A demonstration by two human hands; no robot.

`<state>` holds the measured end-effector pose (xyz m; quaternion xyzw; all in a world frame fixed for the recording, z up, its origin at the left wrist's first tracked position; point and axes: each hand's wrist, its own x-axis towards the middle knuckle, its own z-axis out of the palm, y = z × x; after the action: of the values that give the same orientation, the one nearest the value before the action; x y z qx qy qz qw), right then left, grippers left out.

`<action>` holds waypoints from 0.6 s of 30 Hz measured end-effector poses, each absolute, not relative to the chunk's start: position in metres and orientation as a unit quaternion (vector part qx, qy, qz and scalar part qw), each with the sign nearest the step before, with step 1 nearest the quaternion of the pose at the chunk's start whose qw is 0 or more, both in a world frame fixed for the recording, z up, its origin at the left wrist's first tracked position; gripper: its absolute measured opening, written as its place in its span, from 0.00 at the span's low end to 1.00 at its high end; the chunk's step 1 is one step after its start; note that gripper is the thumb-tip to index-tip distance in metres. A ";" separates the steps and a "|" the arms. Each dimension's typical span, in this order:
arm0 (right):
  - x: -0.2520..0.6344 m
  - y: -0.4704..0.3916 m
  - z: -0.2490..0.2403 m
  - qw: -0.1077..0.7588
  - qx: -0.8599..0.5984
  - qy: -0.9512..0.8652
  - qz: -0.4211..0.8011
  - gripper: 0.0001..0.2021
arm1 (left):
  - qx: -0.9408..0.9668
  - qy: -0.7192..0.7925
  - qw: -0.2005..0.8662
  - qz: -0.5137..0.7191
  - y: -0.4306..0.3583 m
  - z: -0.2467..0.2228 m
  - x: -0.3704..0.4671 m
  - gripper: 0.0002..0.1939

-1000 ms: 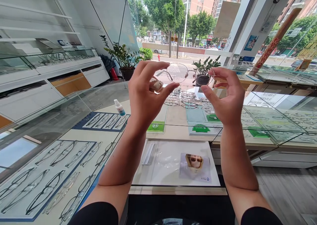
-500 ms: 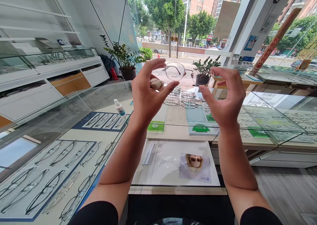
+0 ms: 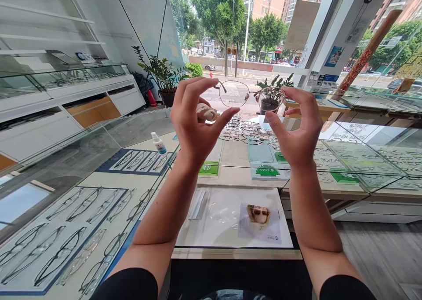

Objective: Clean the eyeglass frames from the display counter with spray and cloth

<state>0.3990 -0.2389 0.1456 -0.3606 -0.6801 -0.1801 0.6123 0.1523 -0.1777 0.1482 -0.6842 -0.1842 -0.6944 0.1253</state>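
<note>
Eyeglasses (image 3: 253, 92) span the gap between a person's raised hands, nearly level, long axis running left to right, lenses broadside to the viewer. Arms stretched forward, the left hand (image 3: 192, 123) and right hand (image 3: 299, 135) grip the ends, thumbs and forefingers parted; crumpled cloth (image 3: 206, 112) sits in the left palm. Below both lies a glass counter (image 3: 240, 257).

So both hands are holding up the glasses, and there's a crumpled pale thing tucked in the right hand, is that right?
Not quite: the head view shows the crumpled pale thing tucked in the left hand, not the right hand. Both hands are holding up the glasses.
</note>
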 end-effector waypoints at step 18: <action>0.393 -0.243 0.147 0.648 -0.347 -0.664 -0.136 0.19 | -0.674 -0.167 0.124 -0.709 -0.169 0.143 0.155 0.36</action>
<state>0.3934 -0.2432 0.1474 -0.3474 -0.6644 -0.1356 0.6477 0.1548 -0.1694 0.1427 -0.6739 -0.1670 -0.7088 0.1245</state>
